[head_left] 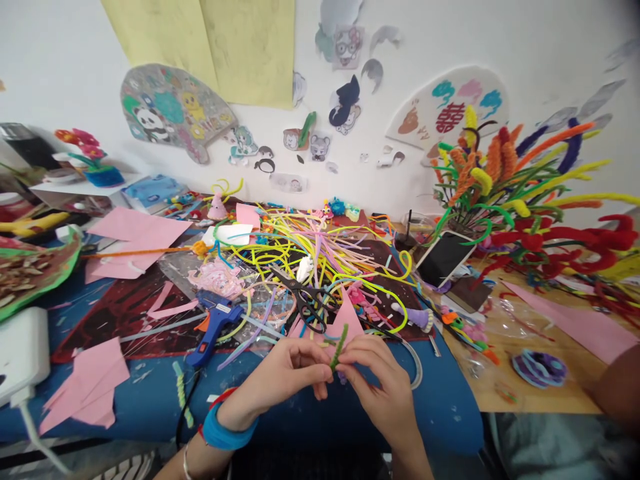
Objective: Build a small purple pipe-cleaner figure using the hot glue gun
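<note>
Between my two hands a short green pipe cleaner (341, 343) stands nearly upright over the table's front edge. My left hand (290, 373), with a blue band at the wrist, pinches it near its lower end. The fingertips of my right hand (377, 377) close on the same piece from the other side. A small bit of purple shows just below the fingers, too little to name. Beyond my hands lie black-handled scissors (306, 303) and a piece of pink felt (350, 317). To the left rests a blue glue gun (213, 330).
Yellow and pink pipe cleaners (280, 250) heap across the blue table cover (150, 393). Pink sheets (93, 383) lie left, near a white power bank (23, 347). At right a phone (445, 259) leans before a bunch of pipe-cleaner flowers (500, 167). Another person's arm (620, 383) shows at the right edge.
</note>
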`<control>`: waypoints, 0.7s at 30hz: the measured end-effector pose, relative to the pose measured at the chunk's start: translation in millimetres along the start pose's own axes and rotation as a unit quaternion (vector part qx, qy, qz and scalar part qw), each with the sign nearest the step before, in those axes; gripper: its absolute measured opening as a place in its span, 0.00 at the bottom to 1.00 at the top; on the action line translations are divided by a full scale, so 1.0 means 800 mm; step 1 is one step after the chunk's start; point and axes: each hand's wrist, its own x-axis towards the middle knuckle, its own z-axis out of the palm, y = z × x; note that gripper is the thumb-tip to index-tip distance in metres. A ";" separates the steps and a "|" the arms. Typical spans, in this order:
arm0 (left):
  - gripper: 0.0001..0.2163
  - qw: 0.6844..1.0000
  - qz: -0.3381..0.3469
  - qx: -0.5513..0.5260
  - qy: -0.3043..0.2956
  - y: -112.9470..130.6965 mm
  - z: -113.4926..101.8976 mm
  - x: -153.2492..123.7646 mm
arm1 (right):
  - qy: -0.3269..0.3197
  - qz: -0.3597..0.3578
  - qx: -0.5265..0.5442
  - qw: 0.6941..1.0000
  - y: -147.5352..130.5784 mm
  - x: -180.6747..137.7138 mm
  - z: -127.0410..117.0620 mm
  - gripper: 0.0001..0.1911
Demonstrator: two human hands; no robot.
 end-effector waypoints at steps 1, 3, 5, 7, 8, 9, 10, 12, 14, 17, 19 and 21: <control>0.13 1.000 0.006 0.011 0.008 -0.001 -0.001 0.000 | 0.001 0.010 0.003 1.000 0.000 -0.001 0.002 0.06; 0.13 0.999 0.015 0.016 0.024 -0.002 -0.001 0.001 | 0.014 0.040 0.008 0.999 0.001 -0.003 0.006 0.06; 0.13 0.999 0.020 0.010 0.041 -0.003 0.000 0.002 | 0.033 0.077 0.020 0.996 0.002 -0.007 0.012 0.06; 0.14 0.998 0.019 0.004 0.055 -0.002 0.001 0.003 | 0.044 0.101 0.037 0.993 0.003 -0.010 0.016 0.06; 0.14 0.998 0.015 0.002 0.058 -0.001 0.002 0.003 | 0.042 0.102 0.042 0.993 0.004 -0.010 0.017 0.07; 0.15 0.998 0.010 -0.001 0.059 -0.001 0.002 0.003 | 0.036 0.096 0.042 0.994 0.005 -0.011 0.017 0.08; 0.15 0.998 0.003 -0.004 0.057 0.000 0.003 0.003 | 0.028 0.083 0.036 0.996 0.005 -0.010 0.016 0.10; 0.15 0.999 -0.009 -0.008 0.050 0.001 0.003 0.003 | 0.016 0.043 0.012 0.999 0.006 -0.008 0.011 0.11; 0.14 0.999 -0.014 -0.011 0.044 0.001 0.002 0.003 | 0.010 0.002 -0.014 1.000 0.006 -0.004 0.006 0.10; 0.14 0.999 -0.014 -0.023 0.041 -0.002 0.001 0.003 | 0.007 -0.032 -0.048 0.998 0.005 -0.001 0.001 0.09; 0.13 0.999 -0.010 -0.031 0.038 -0.004 0.000 0.004 | 0.012 -0.044 -0.065 0.997 0.003 -0.002 0.001 0.09; 0.12 0.999 -0.007 -0.037 0.032 -0.006 -0.001 0.003 | 0.022 -0.055 -0.076 0.995 0.002 -0.004 0.003 0.09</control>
